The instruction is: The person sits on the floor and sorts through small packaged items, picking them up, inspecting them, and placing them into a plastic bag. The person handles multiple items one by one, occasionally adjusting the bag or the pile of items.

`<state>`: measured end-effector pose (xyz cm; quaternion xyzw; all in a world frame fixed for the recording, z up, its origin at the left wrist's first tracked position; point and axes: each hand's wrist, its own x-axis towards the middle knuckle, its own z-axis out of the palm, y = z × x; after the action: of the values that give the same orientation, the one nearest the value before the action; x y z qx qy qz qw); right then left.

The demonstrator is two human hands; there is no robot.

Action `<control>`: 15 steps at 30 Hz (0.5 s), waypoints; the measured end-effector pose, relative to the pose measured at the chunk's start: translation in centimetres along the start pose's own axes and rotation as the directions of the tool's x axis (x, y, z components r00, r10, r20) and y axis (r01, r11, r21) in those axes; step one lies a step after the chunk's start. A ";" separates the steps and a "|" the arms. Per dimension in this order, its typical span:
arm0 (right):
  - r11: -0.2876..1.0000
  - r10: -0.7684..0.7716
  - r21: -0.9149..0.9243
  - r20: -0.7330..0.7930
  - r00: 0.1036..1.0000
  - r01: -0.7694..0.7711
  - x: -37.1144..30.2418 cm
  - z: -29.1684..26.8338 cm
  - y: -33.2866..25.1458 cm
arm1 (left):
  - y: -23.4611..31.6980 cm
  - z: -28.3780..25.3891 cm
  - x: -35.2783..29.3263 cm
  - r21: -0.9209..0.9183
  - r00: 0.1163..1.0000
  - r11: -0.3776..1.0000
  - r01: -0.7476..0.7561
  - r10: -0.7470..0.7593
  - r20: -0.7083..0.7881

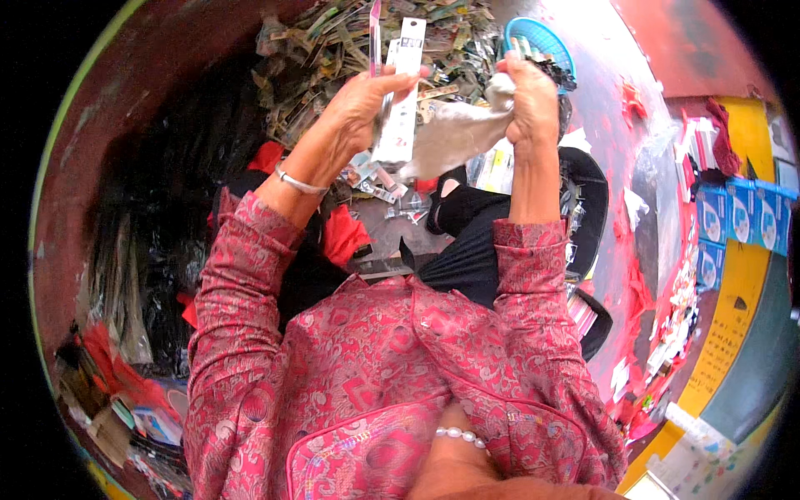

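My left hand (360,107) is closed round slim cards or flat boxes held upright. The front one is a long white hang-tab package (406,92) with dark print, and a thin pink-edged piece (375,37) stands beside it. My right hand (533,102) grips the bunched end of a pale, limp, cloth-like piece (458,137). That piece stretches leftward to just behind the white package; I cannot tell whether it is fabric or plastic. Both hands are raised in front of my lap.
Beyond my hands lies a large heap of small packaged items (333,50). A blue plastic basket (542,37) stands behind my right hand. Black plastic sheeting (167,208) covers the left side. Red scraps (343,237) lie near my knees, and blue boxes (742,212) are stacked far right.
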<state>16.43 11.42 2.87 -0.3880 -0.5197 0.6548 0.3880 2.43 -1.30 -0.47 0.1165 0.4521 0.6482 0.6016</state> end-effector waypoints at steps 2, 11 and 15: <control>0.989 0.107 -0.116 0.135 0.985 -0.092 -1.1 1.1 1.2 | 0.0 -0.7 0.6 -0.039 0.999 0.998 -0.042 0.043 0.020; 0.897 0.307 -0.442 0.575 0.759 -0.028 -3.4 3.5 2.4 | -0.4 -1.0 0.6 -0.046 0.984 0.983 -0.176 0.177 0.005; 0.863 0.343 -0.505 0.608 0.716 0.015 -3.4 3.0 1.9 | 0.8 -1.0 0.2 0.093 0.996 0.992 -0.085 0.086 -0.012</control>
<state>14.83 6.83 1.85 -0.2501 -0.7309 0.6350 0.0013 1.16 -1.48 -0.48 0.1583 0.4809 0.6526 0.5637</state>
